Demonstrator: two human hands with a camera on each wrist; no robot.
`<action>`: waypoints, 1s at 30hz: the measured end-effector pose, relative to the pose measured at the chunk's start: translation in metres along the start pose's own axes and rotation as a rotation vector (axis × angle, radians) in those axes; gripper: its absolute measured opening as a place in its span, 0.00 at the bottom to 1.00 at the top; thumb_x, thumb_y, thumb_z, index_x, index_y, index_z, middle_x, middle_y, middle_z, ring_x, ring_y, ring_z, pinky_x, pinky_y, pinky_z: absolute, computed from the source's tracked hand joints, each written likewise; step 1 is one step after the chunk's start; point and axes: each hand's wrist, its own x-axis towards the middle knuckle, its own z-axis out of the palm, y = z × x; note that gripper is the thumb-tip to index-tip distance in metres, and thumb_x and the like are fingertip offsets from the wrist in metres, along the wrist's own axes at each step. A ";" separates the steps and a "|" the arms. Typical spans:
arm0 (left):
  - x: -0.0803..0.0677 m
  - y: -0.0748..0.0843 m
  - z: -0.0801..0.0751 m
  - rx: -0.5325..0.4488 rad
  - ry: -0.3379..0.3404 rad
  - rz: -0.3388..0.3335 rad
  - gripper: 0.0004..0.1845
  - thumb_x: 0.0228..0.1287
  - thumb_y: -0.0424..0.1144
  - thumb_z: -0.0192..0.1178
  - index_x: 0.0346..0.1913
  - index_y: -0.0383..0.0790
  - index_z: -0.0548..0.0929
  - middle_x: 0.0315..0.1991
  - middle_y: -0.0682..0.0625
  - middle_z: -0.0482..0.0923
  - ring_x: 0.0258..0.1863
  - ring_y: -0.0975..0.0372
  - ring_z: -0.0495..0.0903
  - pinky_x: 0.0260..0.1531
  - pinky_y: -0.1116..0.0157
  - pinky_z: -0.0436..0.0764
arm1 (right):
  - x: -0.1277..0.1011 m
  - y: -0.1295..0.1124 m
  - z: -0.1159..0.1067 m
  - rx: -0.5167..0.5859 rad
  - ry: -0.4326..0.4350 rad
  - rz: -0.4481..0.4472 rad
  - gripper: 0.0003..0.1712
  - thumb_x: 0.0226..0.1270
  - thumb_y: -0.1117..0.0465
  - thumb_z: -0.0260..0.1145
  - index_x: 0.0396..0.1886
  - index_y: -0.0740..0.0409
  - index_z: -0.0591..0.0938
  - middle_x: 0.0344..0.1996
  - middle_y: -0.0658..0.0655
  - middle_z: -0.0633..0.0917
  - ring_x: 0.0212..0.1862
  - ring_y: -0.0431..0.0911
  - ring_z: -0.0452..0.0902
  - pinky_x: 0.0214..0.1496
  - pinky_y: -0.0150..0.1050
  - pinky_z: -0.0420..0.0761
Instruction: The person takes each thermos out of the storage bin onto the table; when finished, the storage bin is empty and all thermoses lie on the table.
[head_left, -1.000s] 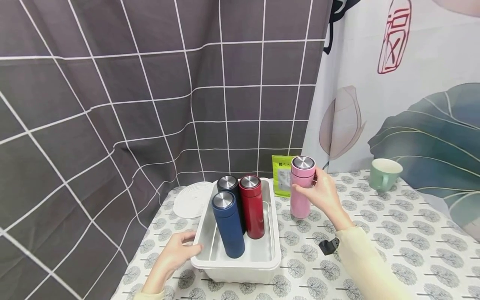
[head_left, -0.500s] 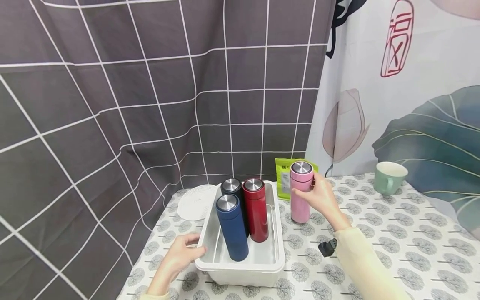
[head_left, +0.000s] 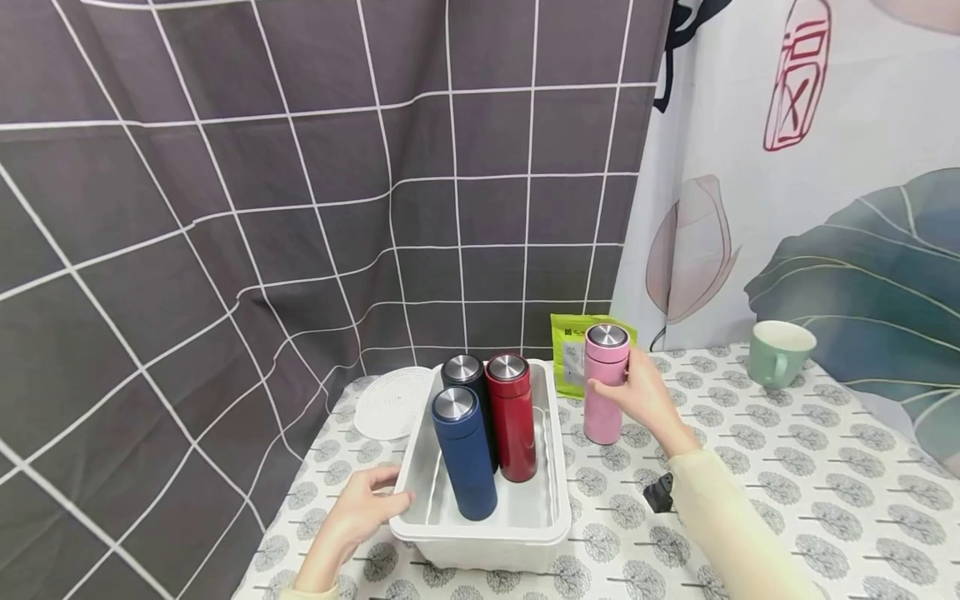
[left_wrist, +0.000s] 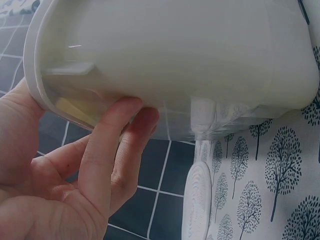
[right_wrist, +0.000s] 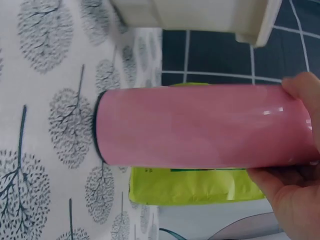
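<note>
dark grey curtain [head_left: 315, 183] with a white grid backs the worktop [head_left: 862, 467], which is spread with a white cloth printed with grey trees. the pink cylindrical bottle with a brushed-metal lid top [head_left: 603, 418] is upright to the right of the white rectangular plastic tub [head_left: 480, 552], just in front of a lime-green pouch [head_left: 572, 354]. the right hand [head_left: 647, 398] has its fingers clamped round the upper body, thumb on the near side. the left hand [head_left: 367, 508] pinches the tub's left edge, its fingers against the outer wall below the rim.

judging by the glossy coat, the bottle should be stiff and rather slick, probably metal and moderately heavy, more if filled; it could dent or scratch but hardly break. a wrap below the lid seam looks sound, since pulling on the lid alone might twist it. the tub wall looks thin and may flex.

whether the bottle's base touches the cloth, i cannot tell. inside the tub, the black bottle [head_left: 482, 392] is partly hidden by the blue bottle [head_left: 467, 467] and the red bottle [head_left: 516, 433]. the small black object [head_left: 659, 493] by the right sleeve is hard to make out.
</note>
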 end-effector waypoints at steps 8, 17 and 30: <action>0.000 0.006 -0.003 0.014 0.024 0.019 0.28 0.51 0.30 0.63 0.58 0.20 0.75 0.56 0.27 0.76 0.45 0.48 0.85 0.43 0.58 0.88 | 0.002 -0.003 0.001 -0.013 -0.005 -0.008 0.40 0.53 0.58 0.76 0.62 0.70 0.69 0.53 0.71 0.78 0.52 0.63 0.78 0.53 0.58 0.82; -0.003 0.000 0.001 -0.035 -0.020 0.012 0.29 0.53 0.29 0.61 0.59 0.18 0.72 0.55 0.26 0.75 0.45 0.46 0.84 0.43 0.54 0.88 | -0.013 -0.010 -0.009 0.044 0.015 0.056 0.59 0.51 0.51 0.78 0.75 0.65 0.54 0.66 0.73 0.69 0.67 0.67 0.65 0.66 0.67 0.67; -0.003 0.003 0.004 0.025 0.031 0.023 0.29 0.50 0.29 0.61 0.58 0.19 0.74 0.54 0.27 0.77 0.46 0.48 0.84 0.42 0.57 0.88 | -0.018 -0.032 -0.036 0.049 0.059 0.130 0.72 0.49 0.43 0.77 0.77 0.65 0.40 0.72 0.76 0.58 0.71 0.70 0.55 0.69 0.70 0.60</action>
